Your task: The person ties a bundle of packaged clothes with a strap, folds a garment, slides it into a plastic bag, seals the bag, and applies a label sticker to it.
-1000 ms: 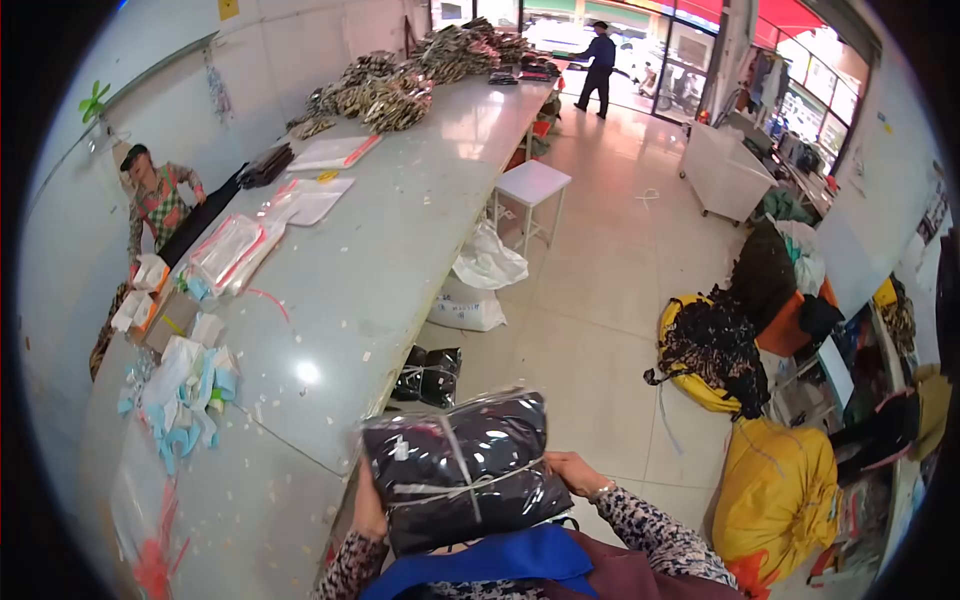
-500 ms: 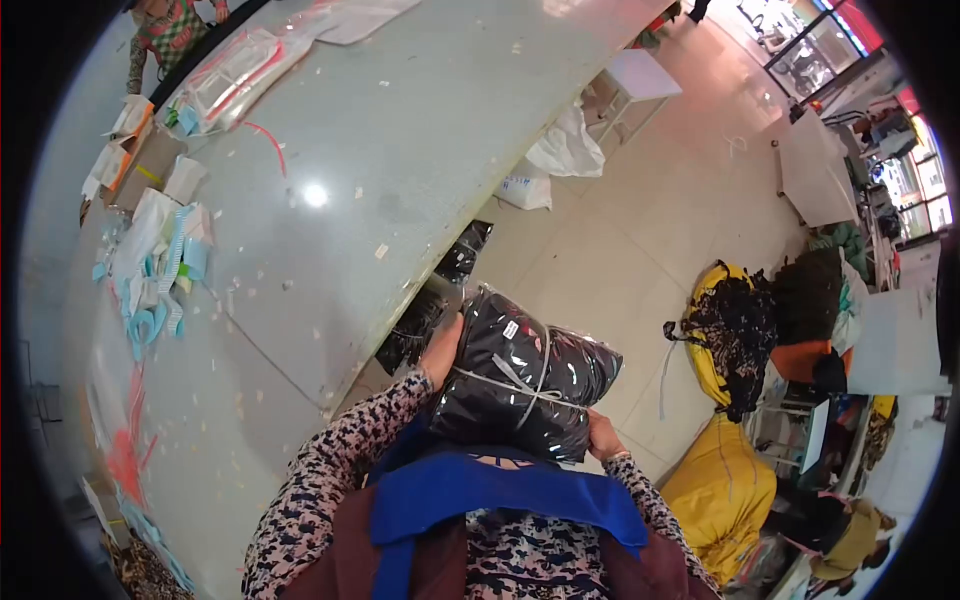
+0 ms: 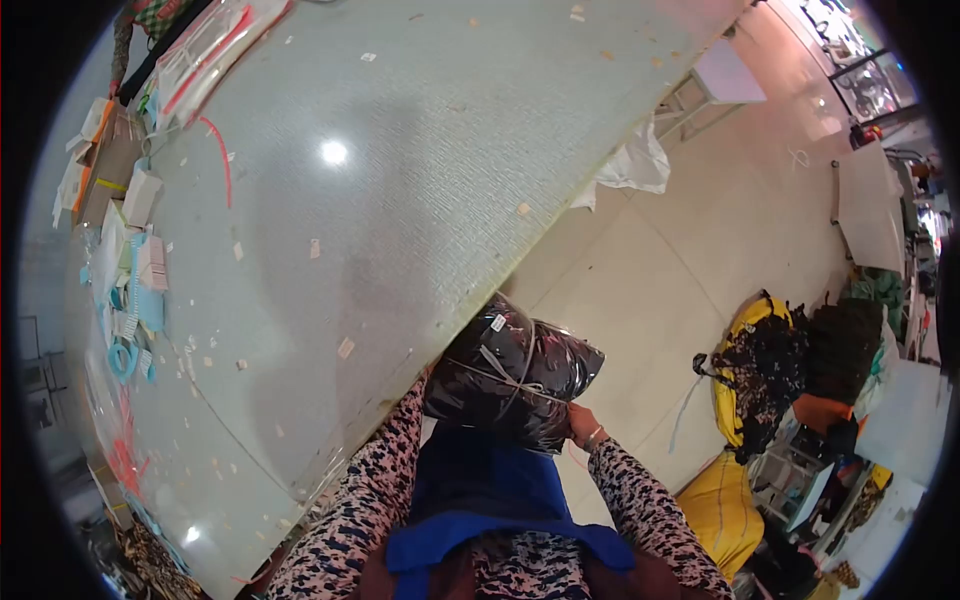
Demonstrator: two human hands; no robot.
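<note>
Bundle (image 3: 512,375): beside the table (image 3: 440,215) edge; already bagged and tied, not yet released.
Right hand (image 3: 580,425): fingers gripping its corner.
Left hand (image 3: 428,373): mostly hidden; cannot tell its fingers.

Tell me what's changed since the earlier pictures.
The tied black bundle has moved down beside the table, whose edge now overlaps its left side in view. The left hand, visible earlier, is now hidden at that edge. The right hand still holds the bundle; the yellow sack stays on the floor.
</note>
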